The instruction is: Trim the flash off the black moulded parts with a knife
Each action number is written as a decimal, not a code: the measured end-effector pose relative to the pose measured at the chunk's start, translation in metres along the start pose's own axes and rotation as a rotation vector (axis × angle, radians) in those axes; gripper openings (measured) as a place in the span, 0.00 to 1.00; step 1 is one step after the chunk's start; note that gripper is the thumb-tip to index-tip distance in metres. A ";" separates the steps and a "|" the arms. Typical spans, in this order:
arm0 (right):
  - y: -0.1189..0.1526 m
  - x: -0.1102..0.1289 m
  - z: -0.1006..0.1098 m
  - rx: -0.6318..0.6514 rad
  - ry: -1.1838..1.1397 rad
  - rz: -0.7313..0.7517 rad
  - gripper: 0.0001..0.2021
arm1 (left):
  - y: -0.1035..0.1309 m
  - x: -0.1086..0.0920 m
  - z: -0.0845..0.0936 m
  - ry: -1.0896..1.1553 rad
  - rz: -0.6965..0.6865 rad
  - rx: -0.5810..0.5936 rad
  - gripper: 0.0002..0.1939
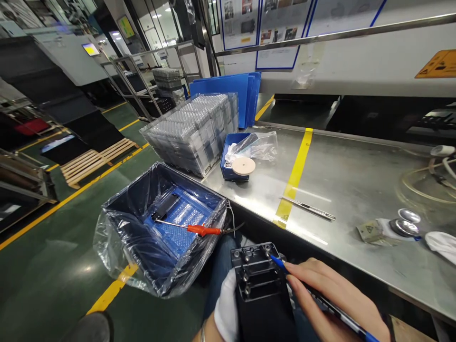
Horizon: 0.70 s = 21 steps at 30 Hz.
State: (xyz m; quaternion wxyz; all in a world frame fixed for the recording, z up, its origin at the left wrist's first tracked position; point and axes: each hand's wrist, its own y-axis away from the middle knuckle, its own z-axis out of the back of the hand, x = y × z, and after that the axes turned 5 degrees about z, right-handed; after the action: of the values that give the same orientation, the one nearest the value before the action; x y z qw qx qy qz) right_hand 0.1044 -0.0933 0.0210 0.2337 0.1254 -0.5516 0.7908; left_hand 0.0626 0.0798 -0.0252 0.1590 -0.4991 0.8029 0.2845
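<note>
My left hand, in a white glove, grips the side of a black part low in the middle of the view. The part's upper end has ribbed pockets and several round metal inserts. My bare right hand pinches a slim pen with a blue tip and a dark barrel. Its tip is at the part's upper right corner, by one of the inserts; whether it touches I cannot tell. The part is held over my lap, in front of the metal bench. Most of my left fingers are hidden behind it.
Left of my leg, a plastic-lined bin holds a black piece, with an orange-handled screwdriver across it. The metal bench bears a blue box, a thin metal knife, a dispenser bottle and stacked clear trays.
</note>
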 end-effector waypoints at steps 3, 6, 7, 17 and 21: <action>-0.001 0.000 0.000 -0.016 -0.029 -0.010 0.07 | 0.002 -0.004 -0.003 -0.044 -0.025 0.025 0.26; 0.002 -0.002 0.002 -0.001 -0.026 -0.006 0.07 | 0.002 -0.006 -0.011 -0.042 -0.041 0.128 0.28; 0.003 -0.002 0.003 0.017 -0.030 -0.002 0.07 | 0.001 -0.006 -0.015 -0.036 -0.038 0.157 0.27; -0.007 0.001 -0.012 0.003 -0.092 0.080 0.10 | -0.008 -0.012 -0.039 0.191 0.142 0.252 0.18; -0.008 0.001 -0.009 0.035 -0.110 0.065 0.09 | -0.008 -0.009 -0.036 0.401 0.197 0.176 0.11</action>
State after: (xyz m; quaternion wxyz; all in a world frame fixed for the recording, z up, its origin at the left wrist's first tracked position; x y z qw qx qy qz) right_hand 0.1082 -0.0821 0.0245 0.1748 0.1547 -0.5534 0.7995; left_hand 0.0745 0.0611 0.0052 0.0107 -0.4492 0.8849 0.1228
